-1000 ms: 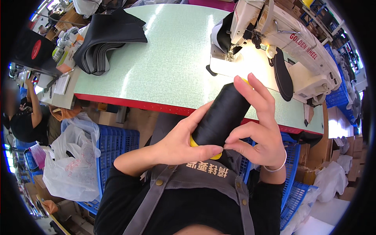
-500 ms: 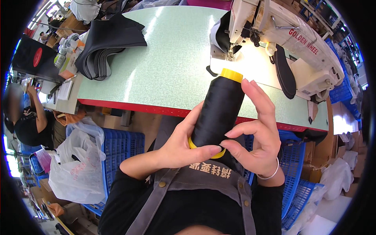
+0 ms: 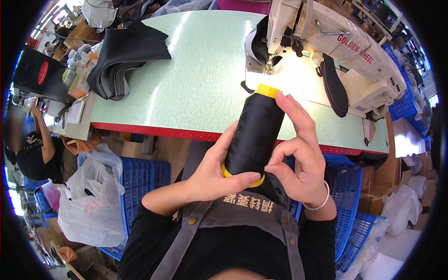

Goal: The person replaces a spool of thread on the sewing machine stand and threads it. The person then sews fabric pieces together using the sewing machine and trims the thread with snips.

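A cone of black thread with yellow ends is held up tilted before my body, its top leaning right. My left hand wraps its lower left side, thumb across the bottom rim. On the other side is my right hand, wearing a pale bangle. Its thumb and a bent finger press together beside the cone's lower part, and any thread between them is too fine to see. Longer fingers of that hand reach up to the yellow top. Behind the cone stands a white sewing machine, its lamp lighting the needle area.
A pale green table with a red edge spans the front. Folded black sheets lie at its left, a black curved piece beside the machine. Blue crates flank me below, one beside a white plastic bag. A person sits far left.
The cone and both hands have shifted slightly left in view. My right thumb and bent finger, apart before, have come together beside the cone. My left hand keeps its hold.
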`<state>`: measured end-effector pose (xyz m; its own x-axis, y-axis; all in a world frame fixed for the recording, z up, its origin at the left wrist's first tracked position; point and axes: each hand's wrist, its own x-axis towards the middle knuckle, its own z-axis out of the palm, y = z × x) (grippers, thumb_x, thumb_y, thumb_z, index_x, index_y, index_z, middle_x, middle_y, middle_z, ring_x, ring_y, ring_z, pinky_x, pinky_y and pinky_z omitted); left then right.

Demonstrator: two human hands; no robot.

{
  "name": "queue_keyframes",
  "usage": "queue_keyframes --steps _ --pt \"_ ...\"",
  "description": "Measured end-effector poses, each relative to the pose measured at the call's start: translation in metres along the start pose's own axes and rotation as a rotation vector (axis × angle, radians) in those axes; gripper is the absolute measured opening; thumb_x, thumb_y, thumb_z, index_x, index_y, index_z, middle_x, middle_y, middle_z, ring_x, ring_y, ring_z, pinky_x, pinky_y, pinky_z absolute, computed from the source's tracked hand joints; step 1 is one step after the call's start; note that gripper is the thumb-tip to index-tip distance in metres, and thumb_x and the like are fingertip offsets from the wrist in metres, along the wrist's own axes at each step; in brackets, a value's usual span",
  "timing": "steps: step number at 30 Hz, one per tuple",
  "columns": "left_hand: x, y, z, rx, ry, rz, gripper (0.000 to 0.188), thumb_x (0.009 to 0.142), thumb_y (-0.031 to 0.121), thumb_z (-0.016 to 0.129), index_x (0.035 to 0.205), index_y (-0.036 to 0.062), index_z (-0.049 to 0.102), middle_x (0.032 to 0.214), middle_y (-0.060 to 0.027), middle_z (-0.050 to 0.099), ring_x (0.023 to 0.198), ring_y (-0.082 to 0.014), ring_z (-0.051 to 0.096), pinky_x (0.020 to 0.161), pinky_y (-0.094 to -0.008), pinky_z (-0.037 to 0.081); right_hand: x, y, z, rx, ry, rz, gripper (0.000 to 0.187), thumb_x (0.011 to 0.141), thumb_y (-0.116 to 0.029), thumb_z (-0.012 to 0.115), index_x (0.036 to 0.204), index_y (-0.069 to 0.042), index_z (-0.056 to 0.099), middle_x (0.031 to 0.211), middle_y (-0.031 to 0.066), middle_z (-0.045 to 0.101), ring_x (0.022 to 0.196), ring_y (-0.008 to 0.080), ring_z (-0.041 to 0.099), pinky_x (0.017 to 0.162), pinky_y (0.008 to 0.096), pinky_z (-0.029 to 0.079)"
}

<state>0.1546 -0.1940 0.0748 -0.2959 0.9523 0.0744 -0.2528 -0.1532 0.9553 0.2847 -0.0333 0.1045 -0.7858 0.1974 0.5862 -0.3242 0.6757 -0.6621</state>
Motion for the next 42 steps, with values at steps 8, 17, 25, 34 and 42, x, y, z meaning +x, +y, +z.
queue_keyframes --steps 8,17,25,34,42 --pt "0.014 0.005 -0.021 -0.388 -0.322 -0.147 0.093 0.076 0.021 0.080 0.150 0.0036 0.026 0.127 -0.0172 0.059 0.108 -0.0243 0.064 0.094 -0.0389 0.050 -0.003 0.010 -0.018 0.836 0.111 0.257 0.016 0.097 -0.018 0.061 0.094 -0.007 0.050 0.124 0.0154 0.052 0.089 0.0133 0.053 0.082 0.0278 0.044" --pt "0.082 0.076 -0.013 0.296 -0.385 -0.210 0.084 0.076 0.019 0.083 0.145 0.0000 0.038 0.132 -0.0115 0.055 0.121 -0.0189 0.053 0.103 -0.0321 0.041 0.038 0.014 -0.098 0.778 0.194 0.154 0.014 0.101 -0.015 0.053 0.099 -0.007 0.042 0.071 0.0049 0.050 0.056 0.0113 0.048 0.050 0.0226 0.041" --pt "0.215 0.158 0.030 0.819 -0.325 0.460 0.072 0.074 0.013 0.081 0.137 0.0051 0.047 0.117 -0.0106 0.060 0.107 -0.0172 0.058 0.096 -0.0311 0.045 0.062 -0.005 -0.209 0.167 0.216 0.172 0.014 0.100 -0.006 0.049 0.113 -0.004 0.044 0.069 -0.0008 0.048 0.057 0.0049 0.045 0.054 0.0189 0.036" --pt "0.379 0.190 0.056 0.633 -0.117 0.724 0.066 0.077 0.021 0.080 0.130 0.0003 0.045 0.116 -0.0108 0.058 0.101 -0.0178 0.061 0.089 -0.0313 0.050 0.168 0.053 -0.320 -0.475 0.303 0.283 0.015 0.094 -0.007 0.053 0.102 0.000 0.062 0.067 0.0000 0.057 0.057 0.0053 0.047 0.053 0.0241 0.036" --pt "0.539 0.216 0.078 0.964 0.117 0.700 0.092 0.062 0.041 0.087 0.131 -0.0042 0.045 0.117 -0.0206 0.063 0.104 -0.0283 0.065 0.092 -0.0364 0.051 0.248 0.089 -0.379 -0.443 0.416 0.178 0.022 0.098 -0.015 0.054 0.117 -0.007 0.063 0.062 -0.0091 0.045 0.051 -0.0003 0.036 0.044 0.0196 0.026"
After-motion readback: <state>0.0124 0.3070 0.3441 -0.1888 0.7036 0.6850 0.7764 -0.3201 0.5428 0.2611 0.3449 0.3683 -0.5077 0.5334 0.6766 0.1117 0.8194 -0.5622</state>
